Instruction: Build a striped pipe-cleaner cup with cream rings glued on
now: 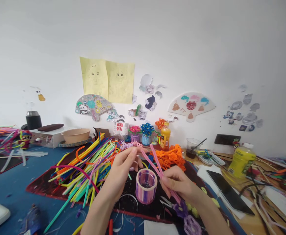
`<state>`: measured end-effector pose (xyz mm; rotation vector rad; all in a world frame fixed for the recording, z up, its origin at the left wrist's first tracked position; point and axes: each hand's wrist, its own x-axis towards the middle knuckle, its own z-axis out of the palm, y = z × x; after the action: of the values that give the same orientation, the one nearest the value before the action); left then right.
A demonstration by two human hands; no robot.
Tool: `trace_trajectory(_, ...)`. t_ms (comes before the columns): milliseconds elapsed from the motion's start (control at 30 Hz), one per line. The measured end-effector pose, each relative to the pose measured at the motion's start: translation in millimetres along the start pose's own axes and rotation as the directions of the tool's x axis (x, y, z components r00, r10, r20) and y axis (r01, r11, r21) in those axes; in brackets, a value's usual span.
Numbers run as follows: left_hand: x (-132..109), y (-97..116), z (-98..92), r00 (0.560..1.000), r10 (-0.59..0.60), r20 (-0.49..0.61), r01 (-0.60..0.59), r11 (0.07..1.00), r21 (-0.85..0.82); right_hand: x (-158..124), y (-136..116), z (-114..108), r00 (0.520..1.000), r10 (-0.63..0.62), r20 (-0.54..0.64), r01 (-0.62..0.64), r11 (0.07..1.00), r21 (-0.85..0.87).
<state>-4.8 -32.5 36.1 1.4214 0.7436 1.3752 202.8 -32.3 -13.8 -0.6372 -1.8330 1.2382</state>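
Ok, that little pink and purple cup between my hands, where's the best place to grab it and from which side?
Take the cup around its round side wall, about mid-height, coming from above and toward its front. It stands upright with its mouth open upward, so the wall gives fingers an even curve to wrap. The left hand and right hand flank it holding pink stems, so the front looks like the freest approach.

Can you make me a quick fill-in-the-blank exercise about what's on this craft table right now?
1. Both hands, left hand and right hand, hold a ____ pipe cleaner.
2. The small pink-and-purple cup stands ____ the two hands.
3. The heap of curled pipe cleaners behind the hands is ____.
4. The dark phone lies to the ____ of the hands.

Missing words: pink; between; orange; right
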Motion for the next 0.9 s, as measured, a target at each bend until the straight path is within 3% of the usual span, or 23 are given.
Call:
trace_trajectory(300,6.7,-8.6,-6.6,0.990,0.041,-0.136,-0.031,0.996,0.079,2.3,2.7,1.4,0.994,0.064,-0.092,-0.057,0.995,0.076)
trace_trajectory(533,10.0,-13.1,-20.3,0.957,0.163,-0.242,-0.109,0.969,0.224,2.1,4.9,-1.0,0.983,0.077,-0.169,-0.060,0.993,0.099)
trace_trajectory(633,8.6,-8.2,-16.0,0.975,0.179,-0.133,-0.138,0.953,0.271,3.0,3.4,0.5,0.983,0.088,-0.161,-0.074,0.993,0.091)
trace_trajectory(733,5.4,-5.2,-5.3,0.994,0.106,0.025,-0.109,0.961,0.252,4.7,2.7,4.3,0.988,0.090,-0.126,-0.081,0.994,0.077)
trace_trajectory(900,0.2,-10.8,10.1,0.976,-0.022,0.216,-0.001,0.995,0.102,6.8,3.1,11.1,0.996,0.081,-0.028,-0.081,0.997,0.012)
